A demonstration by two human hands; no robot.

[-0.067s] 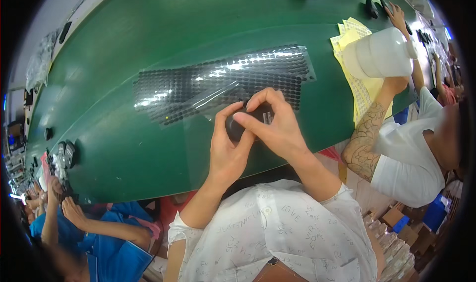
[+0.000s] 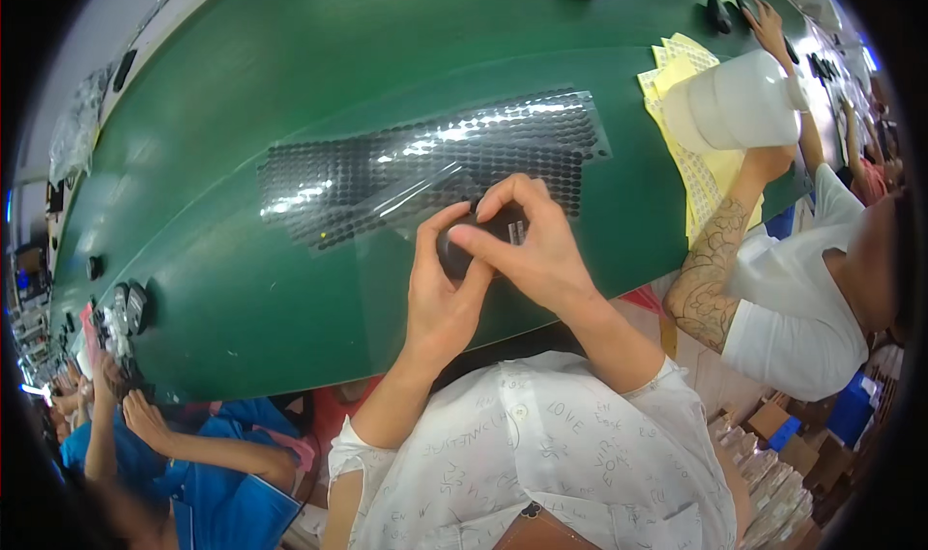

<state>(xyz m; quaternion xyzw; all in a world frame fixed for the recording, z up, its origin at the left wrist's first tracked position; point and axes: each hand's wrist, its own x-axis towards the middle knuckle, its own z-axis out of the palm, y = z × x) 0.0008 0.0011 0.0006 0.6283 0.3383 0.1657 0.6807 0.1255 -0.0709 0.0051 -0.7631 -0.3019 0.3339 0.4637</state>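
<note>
Between my two hands is a black computer mouse (image 2: 454, 257), with a small pale marking on it and much of its body hidden by my fingers. My left hand (image 2: 440, 284) curls around its left side, index finger bent over the far edge and thumb at the near side. From the right, my right hand (image 2: 541, 250) grips it, thumb lying across the top and fingers arched over the far edge. Just beyond, overlapping clear sheets (image 2: 387, 163) carry rows of small black round pads. One clear strip of film lies loosely over them.
A translucent white plastic bottle (image 2: 739, 103) rests on yellow sticker sheets (image 2: 701, 183) at right, beside a co-worker's tattooed arm (image 2: 710, 270). Black mice (image 2: 720, 14) lie on the green table (image 2: 242, 308) at far right. Another person's hands (image 2: 145, 419) work at lower left, near wrapped dark items (image 2: 130, 303).
The view has shifted very slightly. Both hands keep the same hold on the mouse.
</note>
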